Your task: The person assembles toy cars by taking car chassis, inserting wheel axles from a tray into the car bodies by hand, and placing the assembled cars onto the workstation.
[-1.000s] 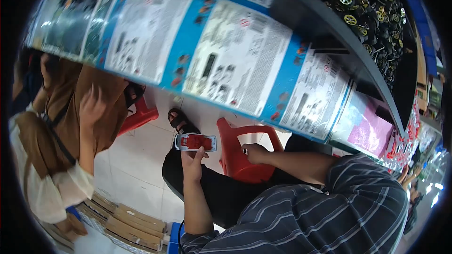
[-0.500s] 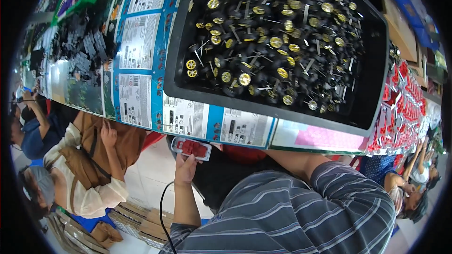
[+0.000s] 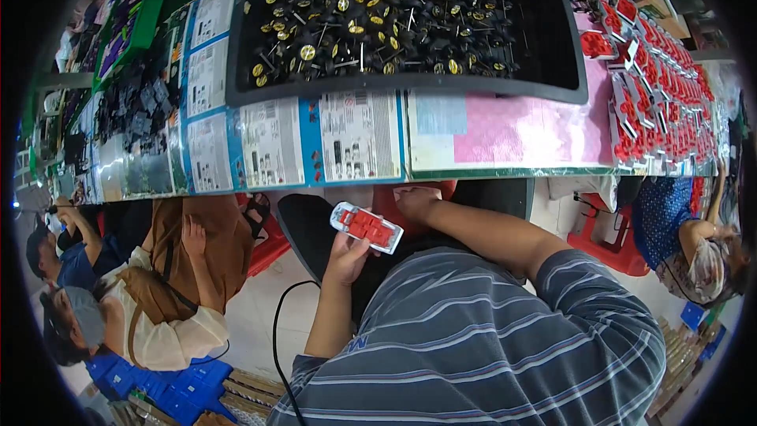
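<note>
My left hand (image 3: 347, 258) is closed on a toy car body (image 3: 367, 228), white at the rim with a red inside. It is held over my lap, just below the table's near edge. To the right of it, my right hand (image 3: 415, 203) rests against a red surface (image 3: 386, 203) between my legs. Its fingers are too hidden to show whether they hold anything. Beyond the table edge stands a large black bin (image 3: 410, 85), filled with small black wheels with yellow hubs on metal axles.
Rows of red and white toy car bodies (image 3: 658, 95) cover the table's right side. Dark grey plastic parts (image 3: 138, 106) are heaped at the left. Printed sheets (image 3: 359, 134) lie under the tabletop's clear cover. A co-worker (image 3: 169, 300) sits at my left; red stools (image 3: 607, 241) stand at the right.
The view has shifted, so the bin and table sit higher in the picture. My right hand, earlier hidden under the table edge, now shows. The toy car body remains in my left hand.
</note>
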Demonstrator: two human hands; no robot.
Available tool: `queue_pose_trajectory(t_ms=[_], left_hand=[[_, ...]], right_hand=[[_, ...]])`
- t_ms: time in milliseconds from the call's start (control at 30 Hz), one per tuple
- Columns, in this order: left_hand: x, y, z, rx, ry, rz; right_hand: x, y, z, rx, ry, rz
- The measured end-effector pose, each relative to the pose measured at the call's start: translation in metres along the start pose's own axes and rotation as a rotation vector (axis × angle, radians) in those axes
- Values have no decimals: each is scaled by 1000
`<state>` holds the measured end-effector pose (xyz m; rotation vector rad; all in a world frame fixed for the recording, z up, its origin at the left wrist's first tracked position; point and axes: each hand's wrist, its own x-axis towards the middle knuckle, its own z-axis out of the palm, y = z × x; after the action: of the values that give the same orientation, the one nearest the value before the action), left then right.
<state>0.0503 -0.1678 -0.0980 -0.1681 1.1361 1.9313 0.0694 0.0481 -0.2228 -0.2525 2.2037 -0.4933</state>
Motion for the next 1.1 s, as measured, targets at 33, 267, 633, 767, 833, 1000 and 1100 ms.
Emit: queue_pose_trajectory(t_ms=[33, 267, 633, 767, 833, 1000, 1100], left_hand=[[0, -3, -1, 97, -57, 22], [-2, 27, 42, 102, -169, 224], [29, 84, 136, 273, -305, 413], [33, 83, 167, 243, -310, 482], [32, 81, 175, 213, -346, 453], [36, 82, 172, 199, -421, 340], [40, 82, 169, 178, -400, 273]], right_hand=[[-25, -5, -15, 42, 69, 11], [-144, -8, -42, 567, 445, -64], [-270, -44, -131, 448, 1305, -251], [-277, -62, -158, 402, 1282, -363], [-280, -64, -165, 404, 1231, -363], [-281, -65, -172, 446, 1078, -354], [-275, -67, -172, 465, 1016, -322]])
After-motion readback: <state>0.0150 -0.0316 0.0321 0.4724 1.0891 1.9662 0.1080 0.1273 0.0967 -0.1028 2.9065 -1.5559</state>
